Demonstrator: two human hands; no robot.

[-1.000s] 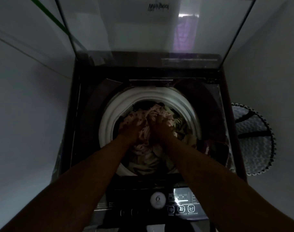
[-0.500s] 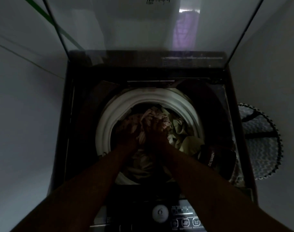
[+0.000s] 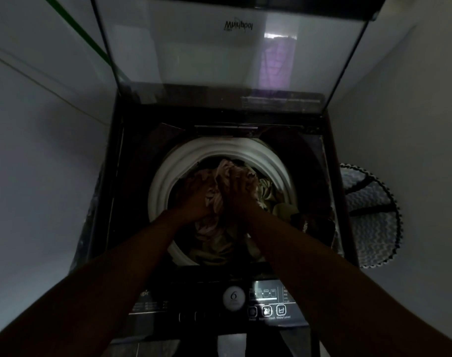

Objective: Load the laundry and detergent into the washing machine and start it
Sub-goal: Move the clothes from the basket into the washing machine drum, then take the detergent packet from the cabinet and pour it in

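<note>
A dark top-loading washing machine (image 3: 132,181) stands below me with its glass lid (image 3: 230,52) raised upright at the back. Its white drum rim (image 3: 168,173) rings a heap of laundry. A pale pink patterned garment (image 3: 216,199) lies on top of the heap. My left hand (image 3: 195,195) and my right hand (image 3: 239,188) both clutch this garment inside the drum mouth, close together. Olive and cream clothes (image 3: 267,193) fill the drum's right side. A dark garment (image 3: 312,225) hangs over the rim at the right.
The control panel (image 3: 267,301) with a round white badge and lit icons runs along the machine's near edge. A zigzag-patterned laundry basket (image 3: 371,217) stands on the floor to the right. Pale walls close in on both sides. The light is dim.
Both hands stay bunched on the pink garment in the drum, shifting slightly. My head has tipped up, so the lid shows more and the panel sits lower in view.
</note>
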